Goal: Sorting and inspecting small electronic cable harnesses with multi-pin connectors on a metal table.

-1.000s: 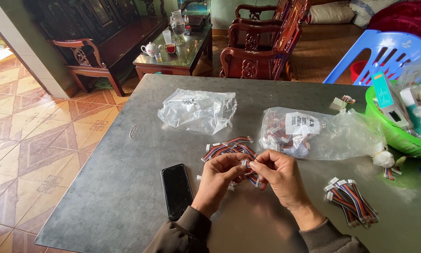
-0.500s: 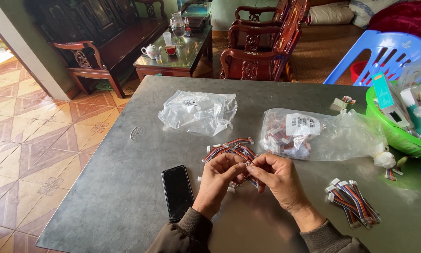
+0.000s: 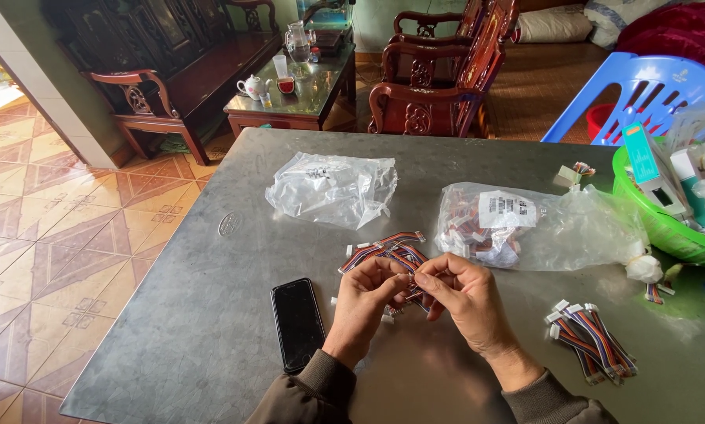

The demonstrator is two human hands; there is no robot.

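A short multicoloured ribbon cable [image 3: 409,276] is pinched between the fingertips of both hands above a grey metal table [image 3: 211,314]. The left hand [image 3: 366,301] is closed on the cable's near end with thumb and forefinger, while the right hand [image 3: 466,297] is curled around the other end, its fingers bent inward. The exact part held under the fingertips is hidden, though a small white connector seems to be there. Just beyond the hands, a loose heap of similar cables [image 3: 384,250] with white plugs is spread on the tabletop, touching or nearly touching the held piece. A black smartphone [image 3: 297,322] lies face up just left of the left wrist. To the right of the right forearm, a tidy bundle of finished-looking cables [image 3: 592,339] is laid, well apart from the heap. Farther back, a crumpled clear plastic bag [image 3: 333,188] rests near the table's middle, and a second clear bag with a white label [image 3: 525,228], filled with more cables, lies beside it on the right. A green plastic basket [image 3: 666,232] holding boxes and bags stands at the table's right edge. A blue plastic chair [image 3: 643,90] is seen behind it, and dark wooden furniture beyond the table.
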